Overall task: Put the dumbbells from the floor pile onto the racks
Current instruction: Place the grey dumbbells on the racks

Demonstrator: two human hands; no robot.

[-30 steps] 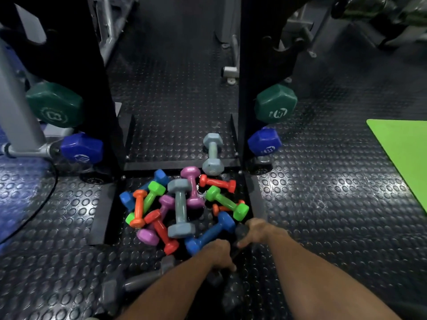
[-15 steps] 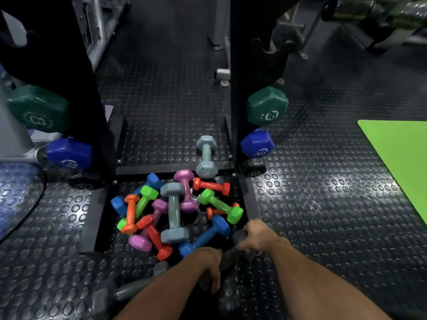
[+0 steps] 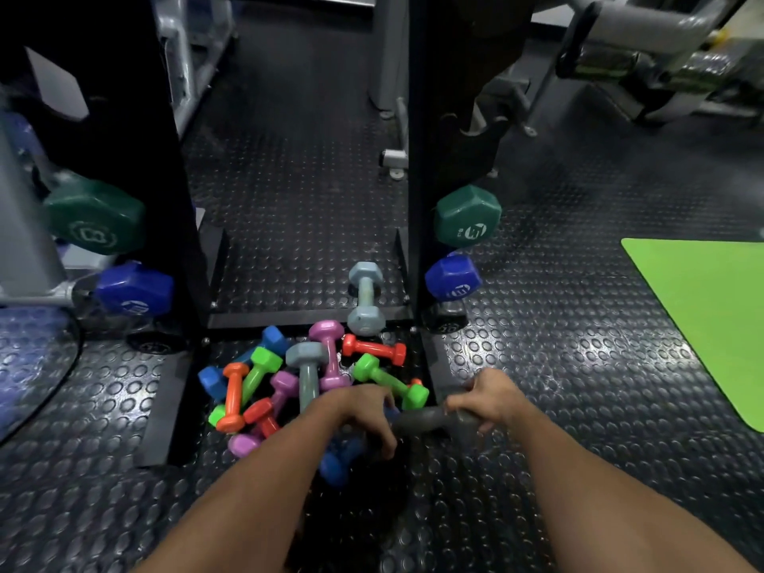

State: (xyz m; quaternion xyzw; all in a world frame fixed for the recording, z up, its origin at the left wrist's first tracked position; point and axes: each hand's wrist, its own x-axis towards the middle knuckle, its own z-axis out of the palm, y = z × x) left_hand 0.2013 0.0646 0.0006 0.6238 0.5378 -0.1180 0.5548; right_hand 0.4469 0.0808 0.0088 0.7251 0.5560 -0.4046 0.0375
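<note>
Two hands work at the near edge of the pile: the right hand point(image 3: 490, 401) has its fingers curled round the handle of a dark grey dumbbell point(image 3: 430, 419), which sits just off the studded floor point(image 3: 578, 386) at the pile's right corner, while the left hand point(image 3: 359, 411) hangs over a blue dumbbell point(image 3: 337, 463) with fingers loosely curled, and whether they touch it I cannot tell. The dark grey dumbbell looks bigger than the bright ones, so it is probably the heavier lift; it is rigid, likely coated, and not fragile, and the narrow handle between the heads is the sensible place to hold it. The small coloured ones, such as the green dumbbell point(image 3: 390, 382) and orange dumbbell point(image 3: 233, 397), lie crossed on each other between the two black racks point(image 3: 417, 200) and should be light, though pulling one may roll its neighbours. Both forearms reach forward and down, wrists bent, palms facing down.
</note>
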